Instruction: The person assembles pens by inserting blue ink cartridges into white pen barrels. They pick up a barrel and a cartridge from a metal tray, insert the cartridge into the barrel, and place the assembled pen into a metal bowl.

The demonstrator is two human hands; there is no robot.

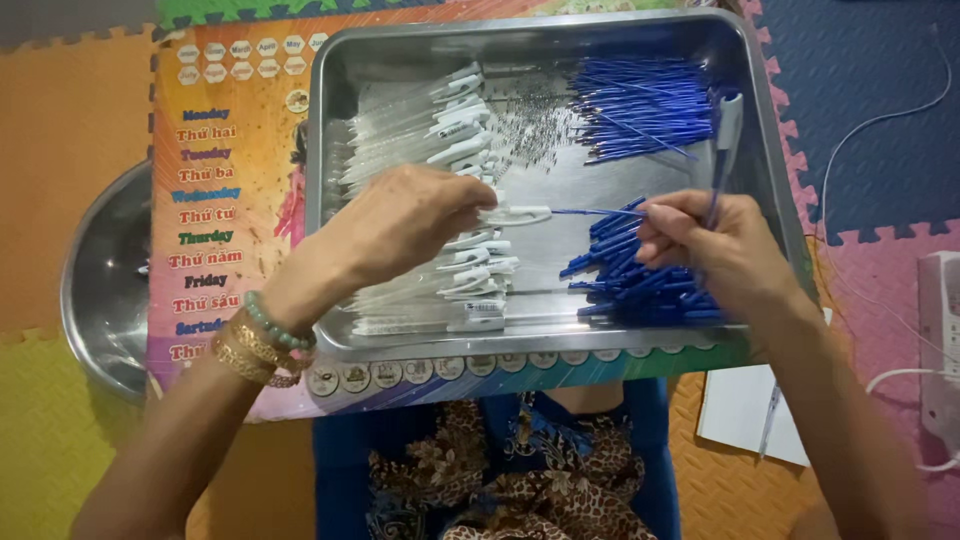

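A steel tray [540, 335] holds rows of clear pen barrels with white clips [420, 120] on its left, a heap of small metal springs [525, 125] in the middle, and blue refills [640, 110] on the right. My left hand [400, 225] pinches one clear barrel with a white clip [515, 215] above the tray. My right hand [715, 245] holds a thin blue refill [595, 212] whose tip meets the barrel's end. An assembled pen [725, 140] also sticks up from my right hand. More blue refills [625, 280] lie under that hand.
The tray rests on a colourful printed board [215, 200] over foam floor mats. A round steel bowl [105, 280] lies left of the board. White paper with a pen [750, 410] lies at lower right, and a white power strip [940, 330] with cables sits at the right edge.
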